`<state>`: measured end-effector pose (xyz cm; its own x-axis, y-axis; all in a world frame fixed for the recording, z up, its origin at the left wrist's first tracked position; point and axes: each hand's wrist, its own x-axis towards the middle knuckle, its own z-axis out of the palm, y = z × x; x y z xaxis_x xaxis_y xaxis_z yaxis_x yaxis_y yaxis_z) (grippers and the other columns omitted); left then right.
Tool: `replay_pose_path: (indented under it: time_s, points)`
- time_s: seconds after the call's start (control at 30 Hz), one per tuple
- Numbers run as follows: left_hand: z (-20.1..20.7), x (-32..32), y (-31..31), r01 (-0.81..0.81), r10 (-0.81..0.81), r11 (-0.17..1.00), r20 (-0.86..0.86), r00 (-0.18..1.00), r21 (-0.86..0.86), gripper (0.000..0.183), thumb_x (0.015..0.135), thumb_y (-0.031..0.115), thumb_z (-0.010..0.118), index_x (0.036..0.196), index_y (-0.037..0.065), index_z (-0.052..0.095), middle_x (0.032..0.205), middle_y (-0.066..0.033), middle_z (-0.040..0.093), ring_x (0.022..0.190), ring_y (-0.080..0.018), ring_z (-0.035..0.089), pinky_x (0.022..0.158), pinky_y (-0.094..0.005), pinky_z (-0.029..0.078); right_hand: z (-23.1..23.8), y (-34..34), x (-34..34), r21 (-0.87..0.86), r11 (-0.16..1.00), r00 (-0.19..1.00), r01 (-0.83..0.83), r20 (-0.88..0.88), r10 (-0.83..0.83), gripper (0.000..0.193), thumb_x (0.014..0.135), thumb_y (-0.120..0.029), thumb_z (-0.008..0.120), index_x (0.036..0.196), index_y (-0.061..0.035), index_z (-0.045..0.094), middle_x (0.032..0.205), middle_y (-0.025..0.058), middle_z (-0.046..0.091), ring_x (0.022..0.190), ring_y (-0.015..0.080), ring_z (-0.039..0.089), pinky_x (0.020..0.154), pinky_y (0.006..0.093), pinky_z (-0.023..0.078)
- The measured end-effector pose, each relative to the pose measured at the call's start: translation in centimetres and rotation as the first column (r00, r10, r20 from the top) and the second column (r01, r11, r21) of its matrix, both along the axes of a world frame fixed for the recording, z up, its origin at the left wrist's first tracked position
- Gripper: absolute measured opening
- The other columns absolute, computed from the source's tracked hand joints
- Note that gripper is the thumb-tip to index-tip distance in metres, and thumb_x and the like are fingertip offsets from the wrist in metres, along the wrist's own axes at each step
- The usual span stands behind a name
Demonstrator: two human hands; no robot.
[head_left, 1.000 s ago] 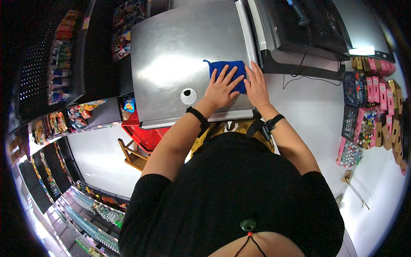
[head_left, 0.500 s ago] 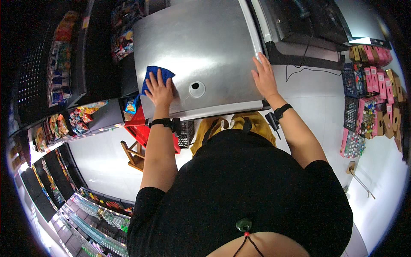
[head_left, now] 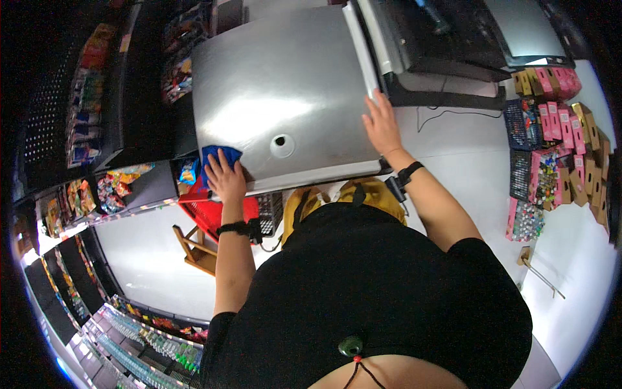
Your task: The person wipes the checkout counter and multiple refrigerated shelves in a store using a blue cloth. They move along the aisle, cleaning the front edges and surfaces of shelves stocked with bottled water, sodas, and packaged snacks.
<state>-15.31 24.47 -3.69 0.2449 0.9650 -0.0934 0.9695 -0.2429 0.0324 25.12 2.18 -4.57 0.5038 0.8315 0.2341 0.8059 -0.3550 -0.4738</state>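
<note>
Blue cloth (head_left: 231, 153) and left hand (head_left: 227, 181) have slid toward me along the left edge of the metal tabletop (head_left: 285, 78), down from higher up that edge half a second ago; a second ago the cloth was over by the right side, both hands at it. Now I've got it at the near left corner, partly hidden under the fingers.

Left hand: flat on the cloth, fingers spread, not pinching it as far as I can see. Can't tell how hard it presses. Right hand (head_left: 383, 129): no cloth, fingers loosely apart, at the right edge near the near right corner, about where I had it half a second back. Looks like a brace to me, but that's my read.

For the wiping, as I judge it, this means the pass has reached the left end of the near side, with one hand doing the work. The round white fitting (head_left: 286, 150) with the dark hole is uncovered, between the hands, nearer the near edge. Cloth is well apart from it. Red basket (head_left: 223, 217) shows below the near left corner, wooden stool (head_left: 197, 256) just beside it on the floor.
</note>
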Motion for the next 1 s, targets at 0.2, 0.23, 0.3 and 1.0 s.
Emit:
replay_pose_path:
  time_s: [0.2,0.23,0.3,1.0]
  points:
    - [-0.4,2.0,-4.7,0.029,-0.029,0.999,0.006,1.000,0.022,0.065,0.105,0.039,0.053,0.166,0.028,0.035,0.174,-0.0122,0.025,0.155,-0.0462,0.025,0.123,-0.0596,0.027,1.0,-0.1,0.2,-0.026,0.998,0.991,-0.065,-0.119,0.062,0.050,0.105,-0.029,0.061,0.151,-0.0102,0.053,0.170,0.0141,0.029,0.157,0.0387,0.026,0.125,0.0535,0.031]
    - [-0.3,2.8,-5.5,0.058,-0.058,0.998,0.012,0.998,0.022,0.065,0.105,0.039,0.053,0.166,0.028,0.035,0.174,-0.0122,0.025,0.154,-0.0460,0.026,0.124,-0.0580,0.027,1.1,-0.2,0.2,-0.019,0.997,0.988,-0.070,-0.137,0.067,0.050,0.105,-0.029,0.062,0.151,-0.0103,0.053,0.170,0.0141,0.029,0.157,0.0392,0.026,0.124,0.0543,0.031]
    - [0.0,4.8,-6.8,0.129,-0.131,0.989,0.022,0.991,0.073,0.061,0.105,0.036,0.053,0.164,0.027,0.039,0.170,-0.0132,0.033,0.151,-0.0455,0.032,0.125,-0.0555,0.028,0.7,-0.5,0.2,0.006,0.996,0.986,-0.086,-0.146,0.086,0.050,0.104,-0.029,0.062,0.150,-0.0106,0.054,0.170,0.0140,0.030,0.157,0.0406,0.025,0.124,0.0553,0.031]
    - [4.9,22.9,-23.9,0.527,-0.438,0.850,0.525,0.730,-0.023,0.033,0.083,0.018,0.076,0.116,0.014,0.073,0.125,-0.0078,0.071,0.112,-0.0332,0.067,0.097,-0.0461,0.053,2.6,-3.2,4.6,0.189,0.886,0.840,-0.424,-0.284,0.463,0.039,0.106,-0.028,0.061,0.143,-0.0156,0.064,0.161,0.0134,0.046,0.151,0.0379,0.035,0.123,0.0513,0.032]
